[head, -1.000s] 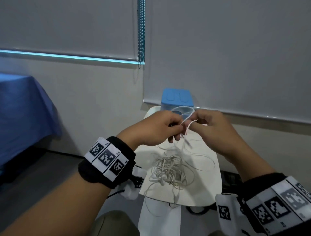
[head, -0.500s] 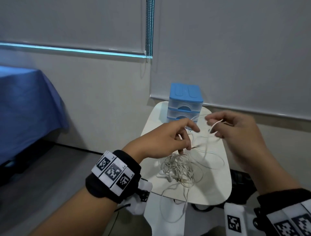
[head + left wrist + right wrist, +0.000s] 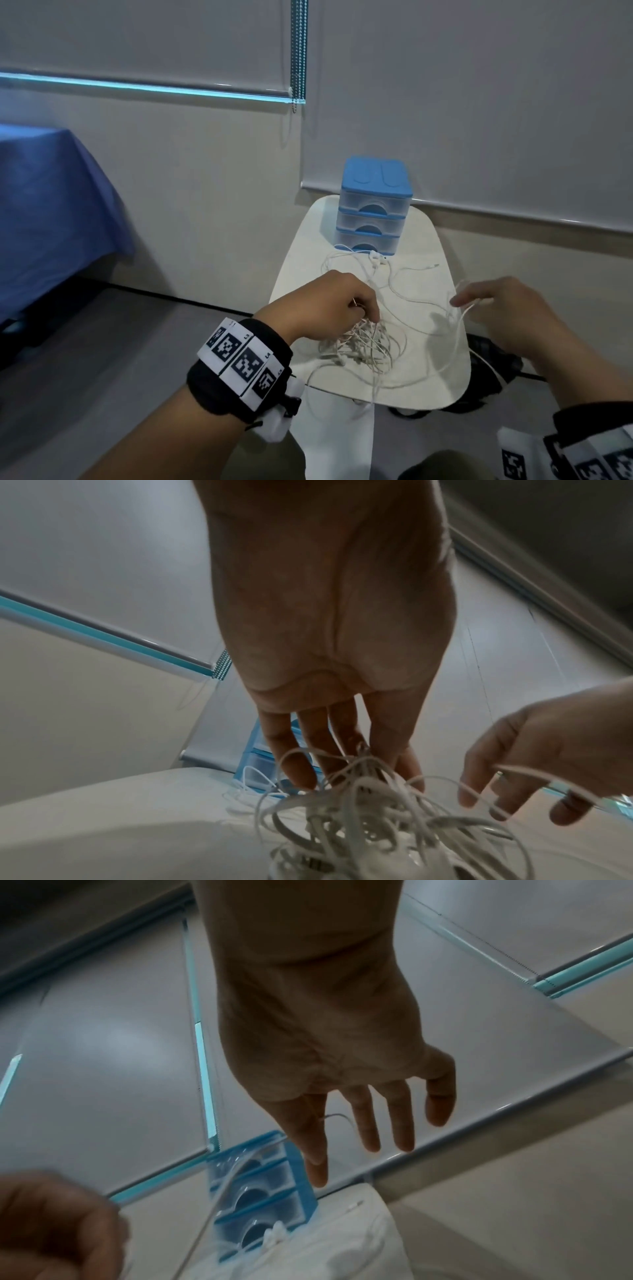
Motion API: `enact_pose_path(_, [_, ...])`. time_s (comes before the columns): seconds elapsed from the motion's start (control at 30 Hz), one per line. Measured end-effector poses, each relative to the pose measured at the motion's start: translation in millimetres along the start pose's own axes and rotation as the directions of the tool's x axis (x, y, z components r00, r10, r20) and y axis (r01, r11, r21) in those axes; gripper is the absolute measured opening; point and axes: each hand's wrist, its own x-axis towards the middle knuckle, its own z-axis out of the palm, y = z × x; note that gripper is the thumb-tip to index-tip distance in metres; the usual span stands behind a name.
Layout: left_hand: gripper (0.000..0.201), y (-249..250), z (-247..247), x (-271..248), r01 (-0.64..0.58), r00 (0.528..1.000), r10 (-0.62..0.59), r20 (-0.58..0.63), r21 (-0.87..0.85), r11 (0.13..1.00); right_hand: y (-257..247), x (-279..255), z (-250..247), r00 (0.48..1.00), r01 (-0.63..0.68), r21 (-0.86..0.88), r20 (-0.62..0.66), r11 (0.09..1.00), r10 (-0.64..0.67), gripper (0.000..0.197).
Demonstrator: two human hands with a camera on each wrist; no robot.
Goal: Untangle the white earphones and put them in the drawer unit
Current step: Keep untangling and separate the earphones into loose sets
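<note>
The white earphones [image 3: 359,346] lie as a tangled heap on the near part of a small white table [image 3: 428,387]. Loose loops run toward the blue three-drawer unit [image 3: 375,205] at the far edge, with earbuds [image 3: 376,258] just in front of it. All drawers look shut. My left hand [image 3: 371,315] reaches down into the heap, and its fingertips [image 3: 407,764] pinch strands that rise to a peak. My right hand [image 3: 462,303] hovers to the right with straight, spread fingers [image 3: 369,1137]. A single cable [image 3: 534,773] hangs over them.
A blue cloth [image 3: 51,212] covers furniture at the left. A bead chain [image 3: 297,51] hangs from the blind above the table. Something dark [image 3: 489,363] sits on the floor under the table's right edge. One cable loop droops over the near edge [image 3: 373,390].
Both hands have come down from in front of the drawer unit to the table. The right hand's pinch opened into straight fingers. The left hand dropped into the heap.
</note>
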Motion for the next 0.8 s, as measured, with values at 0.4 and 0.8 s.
enact_pose_path(0.4, [0.021,-13.7,8.6,0.1,-0.004,0.999,0.006,-0.052,0.032,0.999,-53.7,-37.9,48.6,0.916,0.360,0.047,0.169,0.932,-0.363,0.023])
enact_pose_path(0.8, [0.028,-15.7,10.6,-11.4,0.017,1.000,-0.016,0.019,-0.077,0.997,-12.9,-10.2,70.9,0.798,0.150,0.394,0.493,0.907,-0.347,0.021])
